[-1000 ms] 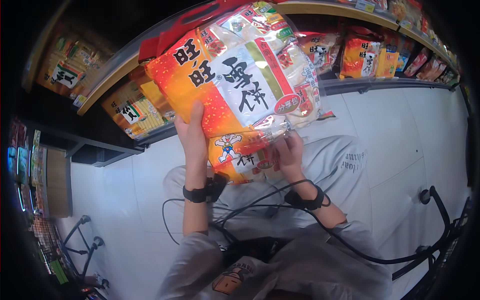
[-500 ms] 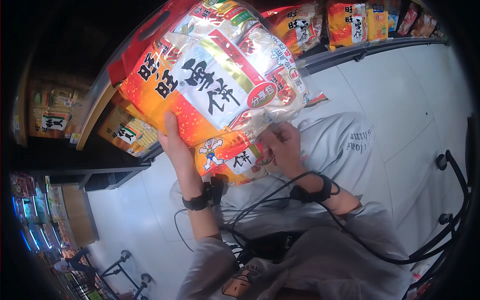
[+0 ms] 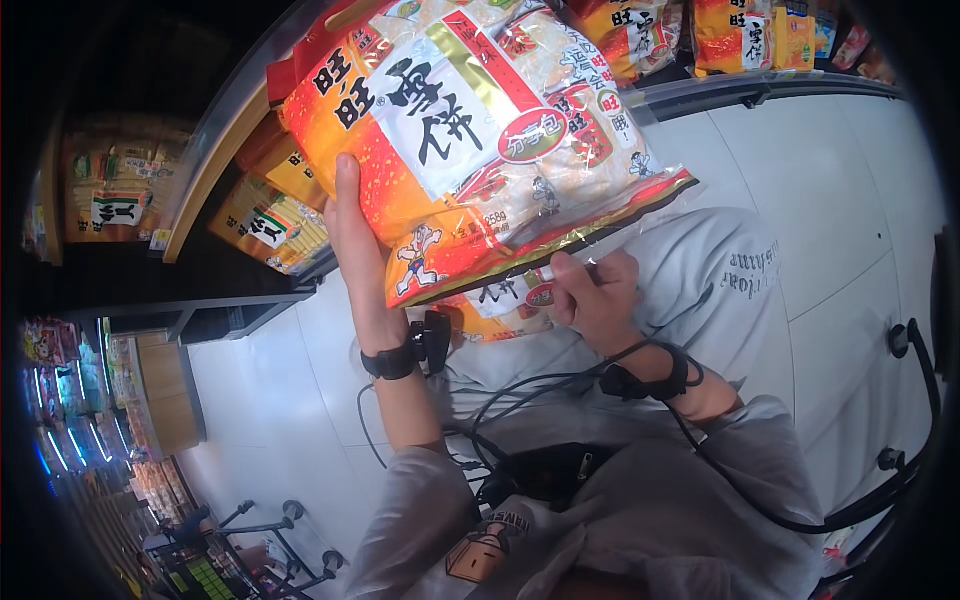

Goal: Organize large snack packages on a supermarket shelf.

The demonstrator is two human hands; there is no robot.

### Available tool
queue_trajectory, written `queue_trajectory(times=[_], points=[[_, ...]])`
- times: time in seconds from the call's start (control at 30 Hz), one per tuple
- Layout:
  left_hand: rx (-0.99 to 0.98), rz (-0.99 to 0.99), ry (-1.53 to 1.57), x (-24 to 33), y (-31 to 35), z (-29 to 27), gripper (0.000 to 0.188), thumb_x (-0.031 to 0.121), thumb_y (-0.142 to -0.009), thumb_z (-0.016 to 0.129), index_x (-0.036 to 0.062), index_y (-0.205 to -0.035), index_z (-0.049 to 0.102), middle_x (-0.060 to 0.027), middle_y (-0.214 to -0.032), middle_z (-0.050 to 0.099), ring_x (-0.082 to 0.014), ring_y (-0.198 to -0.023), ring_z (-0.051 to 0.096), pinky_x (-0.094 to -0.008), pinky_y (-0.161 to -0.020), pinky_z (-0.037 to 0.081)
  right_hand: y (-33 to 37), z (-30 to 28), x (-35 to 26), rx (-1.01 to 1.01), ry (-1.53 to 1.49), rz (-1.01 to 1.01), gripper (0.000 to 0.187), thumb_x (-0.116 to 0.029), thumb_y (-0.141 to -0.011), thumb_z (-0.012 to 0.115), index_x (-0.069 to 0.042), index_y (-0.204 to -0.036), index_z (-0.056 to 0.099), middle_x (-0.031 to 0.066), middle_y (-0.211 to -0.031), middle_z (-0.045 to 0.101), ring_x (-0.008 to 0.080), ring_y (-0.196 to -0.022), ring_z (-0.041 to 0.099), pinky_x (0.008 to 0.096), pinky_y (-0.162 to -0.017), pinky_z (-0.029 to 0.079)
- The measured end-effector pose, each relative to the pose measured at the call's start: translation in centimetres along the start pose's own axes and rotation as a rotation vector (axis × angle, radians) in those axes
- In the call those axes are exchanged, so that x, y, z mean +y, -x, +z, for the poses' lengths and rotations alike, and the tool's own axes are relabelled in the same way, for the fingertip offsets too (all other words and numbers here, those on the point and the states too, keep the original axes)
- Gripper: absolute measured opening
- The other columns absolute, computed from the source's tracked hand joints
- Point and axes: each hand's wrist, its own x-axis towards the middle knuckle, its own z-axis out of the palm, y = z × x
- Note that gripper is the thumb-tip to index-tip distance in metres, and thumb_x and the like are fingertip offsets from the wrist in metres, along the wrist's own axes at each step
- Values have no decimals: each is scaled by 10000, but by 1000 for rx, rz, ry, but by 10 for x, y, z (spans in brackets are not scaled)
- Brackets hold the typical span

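We have the left hand (image 3: 362, 250) holding the large snack bag (image 3: 440, 140) by its left side above the light grey trousers (image 3: 690, 285), 1 thumb on the front and the other fingers hidden behind, while the right hand (image 3: 605, 300) is bent narrow at the lower snack bag (image 3: 510, 305), though we cannot tell whether it pinches it. With slick film and a grip on 1 side only, the large bag could twist or slip, and our black cable (image 3: 790, 523) could snag the right arm.
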Motion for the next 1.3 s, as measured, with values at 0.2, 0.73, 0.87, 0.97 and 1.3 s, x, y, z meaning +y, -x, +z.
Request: queue_trajectory(times=[0.2,0.73,0.87,0.97,1.3], points=[[-8,43,130,-11,7,-12,593,487,-906,483,50,-1302,416,-88,-1257,530,-206,-1081,565,-351,-924,457,-2,-1,3,-33,318,-373,141,-111,-841,620,-4,-750,632,59,-575,588,96,-413,512,237,-408,390],[-1079,3,821,-31,16,-20,573,489,-927,403,88,-1334,364,-60,-1164,539,-228,-1078,506,-428,-1007,337,3,24,7,-1077,-349,186,633,-575,-920,317,-60,-1272,426,157,-1053,596,234,-686,639,280,-579,502],[-1208,14,878,-33,-9,-7,566,478,-923,418,88,-1331,367,-64,-1151,546,-223,-1058,514,-450,-1008,329,11,36,5,-1048,-654,380,639,-562,-898,398,-97,-1333,358,101,-1207,522,192,-930,565,318,-780,457],[-1208,31,877,-33,-7,4,561,469,-921,429,89,-1328,370,-67,-1142,550,-219,-1044,520,-466,-1009,323,22,41,6,-936,-897,618,652,-527,-884,476,-134,-1377,310,41,-1322,459,137,-1159,488,348,-974,405],[-862,85,716,-15,56,-45,613,366,-892,524,35,-1354,293,-120,-1257,465,-251,-1106,488,-435,-1009,337,11,4,3,-298,-400,51,885,-188,-712,783,-38,-1361,199,89,-1257,450,185,-1135,480,342,-945,419]])
